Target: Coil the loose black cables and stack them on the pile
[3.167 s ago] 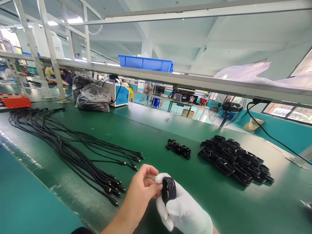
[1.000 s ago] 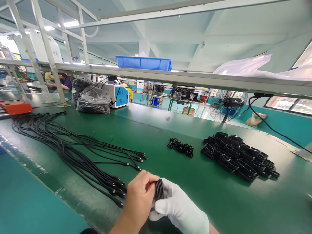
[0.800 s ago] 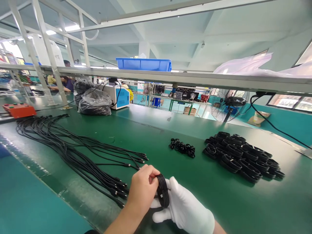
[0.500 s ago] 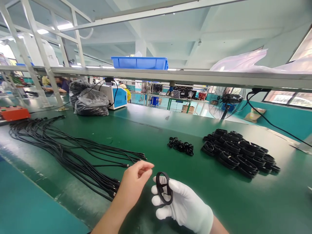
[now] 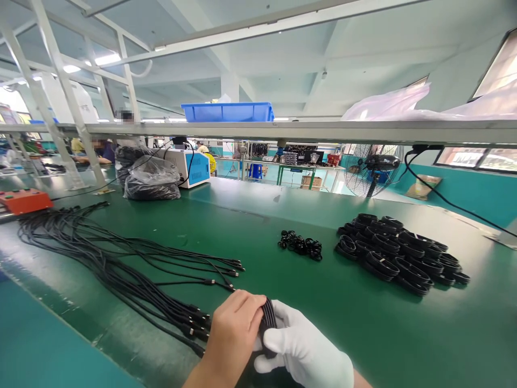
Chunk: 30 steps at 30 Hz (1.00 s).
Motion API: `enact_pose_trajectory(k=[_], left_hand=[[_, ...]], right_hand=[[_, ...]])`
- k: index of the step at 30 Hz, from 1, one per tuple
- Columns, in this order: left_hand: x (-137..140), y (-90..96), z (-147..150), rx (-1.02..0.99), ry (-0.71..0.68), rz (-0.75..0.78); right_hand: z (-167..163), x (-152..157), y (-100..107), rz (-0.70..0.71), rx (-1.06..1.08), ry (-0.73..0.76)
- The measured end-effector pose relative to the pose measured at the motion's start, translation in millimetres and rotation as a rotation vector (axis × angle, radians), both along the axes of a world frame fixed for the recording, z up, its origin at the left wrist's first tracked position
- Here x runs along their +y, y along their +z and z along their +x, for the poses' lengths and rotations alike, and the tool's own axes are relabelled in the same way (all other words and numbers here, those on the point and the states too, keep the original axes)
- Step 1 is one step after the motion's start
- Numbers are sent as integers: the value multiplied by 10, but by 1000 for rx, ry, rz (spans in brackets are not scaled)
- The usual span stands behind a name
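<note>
A coiled black cable (image 5: 268, 321) is held edge-on above the front of the green table. My right hand (image 5: 306, 345), in a white glove, is closed round the coil with its thumb across the near side. My bare left hand (image 5: 235, 330) grips the coil's upper left edge, its fingers bent together; their tips are partly hidden. To the left, long straight black cables (image 5: 133, 277) lie in a bundle, with their plug ends close to my left wrist. Beyond my hands is a small heap of black ties or small rings (image 5: 301, 244), too small to make out.
Many coiled cables (image 5: 398, 253) are piled at the right. An orange box with buttons (image 5: 26, 200), a bagged black bundle (image 5: 151, 178) and a blue-and-white machine (image 5: 194, 168) stand on the left. Overhead runs a shelf (image 5: 307, 129) with a blue bin (image 5: 228, 112).
My left hand has moved right and closed on the coil. My right hand has turned the coil from face-on to edge-on, its thumb now across it. The view has shifted slightly.
</note>
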State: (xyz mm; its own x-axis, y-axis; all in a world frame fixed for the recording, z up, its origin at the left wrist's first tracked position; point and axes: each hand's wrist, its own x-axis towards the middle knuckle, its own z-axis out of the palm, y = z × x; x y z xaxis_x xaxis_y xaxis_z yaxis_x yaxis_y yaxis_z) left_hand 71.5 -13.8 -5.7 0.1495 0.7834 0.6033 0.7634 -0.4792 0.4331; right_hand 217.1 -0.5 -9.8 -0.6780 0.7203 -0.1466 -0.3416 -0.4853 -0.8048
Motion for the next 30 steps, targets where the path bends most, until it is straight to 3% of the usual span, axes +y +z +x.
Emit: enact_pose_trajectory(k=[8,16,25,27,30], left_hand=[[38,110,-21,-101,-22,-193],[131,79,-7,-102,-42,-123],[-18,266,-101,-207,-9,-581],[-55,222,-105,-226,-6,-558],[-46,128,-103,-206,18,-403]], right_hand=[[-7,5,12,19,24,43],[-15,11,2,18,33,29],[16,28,89,64,-159,-110],[2,24,107,94,-243,-152],[-33,0,123,199,-416,-232]])
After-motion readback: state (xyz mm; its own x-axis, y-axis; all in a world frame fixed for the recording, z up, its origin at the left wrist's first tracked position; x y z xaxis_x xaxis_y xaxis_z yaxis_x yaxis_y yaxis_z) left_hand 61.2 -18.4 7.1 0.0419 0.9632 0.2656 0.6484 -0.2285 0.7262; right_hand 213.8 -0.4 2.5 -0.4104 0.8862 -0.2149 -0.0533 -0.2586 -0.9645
